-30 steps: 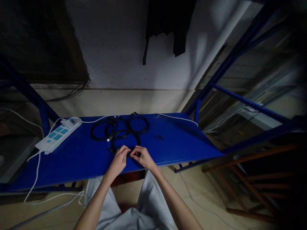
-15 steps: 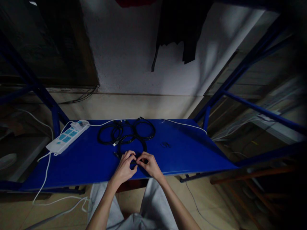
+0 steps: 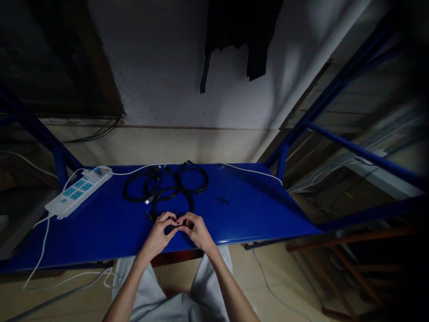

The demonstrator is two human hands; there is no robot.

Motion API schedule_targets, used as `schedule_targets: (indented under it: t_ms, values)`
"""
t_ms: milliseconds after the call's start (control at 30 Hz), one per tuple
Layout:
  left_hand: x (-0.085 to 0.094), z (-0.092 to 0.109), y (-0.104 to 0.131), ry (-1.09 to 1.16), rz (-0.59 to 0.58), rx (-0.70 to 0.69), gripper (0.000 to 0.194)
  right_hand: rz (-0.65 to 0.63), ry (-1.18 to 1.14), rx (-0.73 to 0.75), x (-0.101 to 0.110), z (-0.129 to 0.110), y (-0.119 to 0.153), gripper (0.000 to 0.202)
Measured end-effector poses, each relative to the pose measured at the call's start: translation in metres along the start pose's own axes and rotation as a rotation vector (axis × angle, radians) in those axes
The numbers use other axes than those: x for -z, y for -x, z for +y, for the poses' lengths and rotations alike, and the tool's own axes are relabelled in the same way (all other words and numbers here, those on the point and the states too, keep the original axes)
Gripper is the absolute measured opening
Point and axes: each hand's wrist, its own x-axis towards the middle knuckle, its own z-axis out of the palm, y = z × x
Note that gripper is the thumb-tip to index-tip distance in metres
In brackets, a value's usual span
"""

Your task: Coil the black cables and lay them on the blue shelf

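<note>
A coiled black cable (image 3: 192,202) lies near the front edge of the blue table. My left hand (image 3: 161,232) and my right hand (image 3: 195,229) meet at its near side, thumbs and forefingers pinched together on it. Something thin and dark shows between the fingertips, too small to name. Farther back lie more black cable coils: one to the left (image 3: 124,190) and one to the right (image 3: 207,181), partly overlapping others. A pale connector (image 3: 147,201) sticks out beside the held coil.
A white power strip (image 3: 72,197) with blue sockets rests at the table's left, its white cord (image 3: 136,170) running along the back edge. Several small thin black pieces (image 3: 221,201) lie right of the coils. Blue frame posts (image 3: 283,161) rise at both sides.
The view has shifted slightly to the right, so the table appears farther left. My hands stay at the near side of the coil, their fingertips now pinched closer together.
</note>
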Motion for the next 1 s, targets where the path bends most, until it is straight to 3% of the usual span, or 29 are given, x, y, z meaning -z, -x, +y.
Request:
schedule_targets:
  t_ms: [367, 600, 1000]
  values:
    - [0.0009, -0.0029, 0.0, 0.047, 0.013, -0.019, 0.01, -0.018, -0.022, -0.023, -0.0001, -0.0019, -0.001, 0.019]
    - [0.0064, 0.003, 0.0005, 0.098, 0.013, -0.038, 0.012, -0.051, 0.019, 0.052, 0.0006, -0.0046, 0.0011, 0.013]
    - [0.0053, -0.0031, 0.005, 0.118, 0.062, -0.059, 0.01, -0.078, -0.074, 0.044, -0.0074, -0.0026, 0.0058, 0.025]
